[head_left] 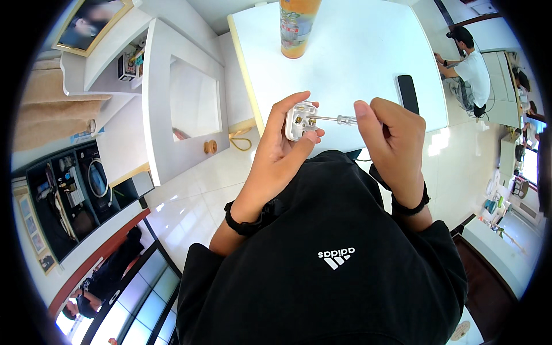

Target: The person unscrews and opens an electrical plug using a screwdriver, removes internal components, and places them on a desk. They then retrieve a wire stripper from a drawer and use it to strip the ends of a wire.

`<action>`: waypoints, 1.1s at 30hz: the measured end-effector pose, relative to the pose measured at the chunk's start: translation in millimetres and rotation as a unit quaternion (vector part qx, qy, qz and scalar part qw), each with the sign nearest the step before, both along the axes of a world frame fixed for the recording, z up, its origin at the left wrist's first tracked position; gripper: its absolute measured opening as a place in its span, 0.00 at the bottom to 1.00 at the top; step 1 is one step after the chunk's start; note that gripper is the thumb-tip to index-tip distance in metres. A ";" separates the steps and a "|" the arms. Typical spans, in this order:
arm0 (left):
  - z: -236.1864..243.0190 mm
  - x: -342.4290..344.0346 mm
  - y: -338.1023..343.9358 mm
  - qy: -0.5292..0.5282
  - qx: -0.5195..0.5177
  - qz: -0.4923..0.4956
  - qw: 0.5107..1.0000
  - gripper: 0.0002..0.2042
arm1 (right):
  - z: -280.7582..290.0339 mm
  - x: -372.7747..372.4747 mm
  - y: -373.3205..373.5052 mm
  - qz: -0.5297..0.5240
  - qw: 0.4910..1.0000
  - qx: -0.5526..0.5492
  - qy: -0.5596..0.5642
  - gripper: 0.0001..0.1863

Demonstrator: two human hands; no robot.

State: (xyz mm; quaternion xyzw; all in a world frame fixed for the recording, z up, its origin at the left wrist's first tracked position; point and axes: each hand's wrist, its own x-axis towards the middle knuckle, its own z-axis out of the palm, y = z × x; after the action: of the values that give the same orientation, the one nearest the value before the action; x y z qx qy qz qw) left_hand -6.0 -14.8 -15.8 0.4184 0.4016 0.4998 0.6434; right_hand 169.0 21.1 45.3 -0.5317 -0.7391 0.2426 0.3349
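My left hand (268, 164) grips a small white plastic electrical fitting (292, 131) by its sides, fingers behind and thumb along the lower edge. Its open face is turned up and shows brass-coloured metal parts inside; it looks like an opened plug or socket, though I cannot tell which. In my closed right hand (398, 150) is a slim screwdriver (346, 120) with a clear handle, lying almost level. The shaft points left, and its tip reaches in among the metal parts. Most of the handle is hidden by my fingers. Both hands are above the near edge of a white table (356, 63).
An orange patterned can (299, 29) stands at the table's far side. A black phone-like slab (408, 94) lies to the right. Left of the table, a white cabinet door (192, 109) hangs open. Another person (471, 77) sits at the far right; one more (109, 273) is at lower left.
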 end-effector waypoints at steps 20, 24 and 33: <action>-6.5 -3.3 0.4 0.152 0.068 0.002 0.986 0.16 | -3.2 -3.8 0.4 0.048 0.998 0.034 -0.017 0.15; -5.2 -4.4 1.1 0.137 0.061 -0.004 0.989 0.13 | -3.5 -4.2 0.5 0.053 0.997 0.043 -0.025 0.15; -2.5 -5.3 1.7 0.101 0.040 0.000 0.994 0.11 | -1.9 -6.2 2.7 0.059 0.997 0.046 -0.032 0.14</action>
State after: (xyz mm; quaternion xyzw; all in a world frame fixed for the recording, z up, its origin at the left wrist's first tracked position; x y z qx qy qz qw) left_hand -11.3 -13.1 -18.4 0.4920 0.4442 0.4703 0.5826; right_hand 162.9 23.9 43.4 -0.4787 -0.7901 0.2102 0.3200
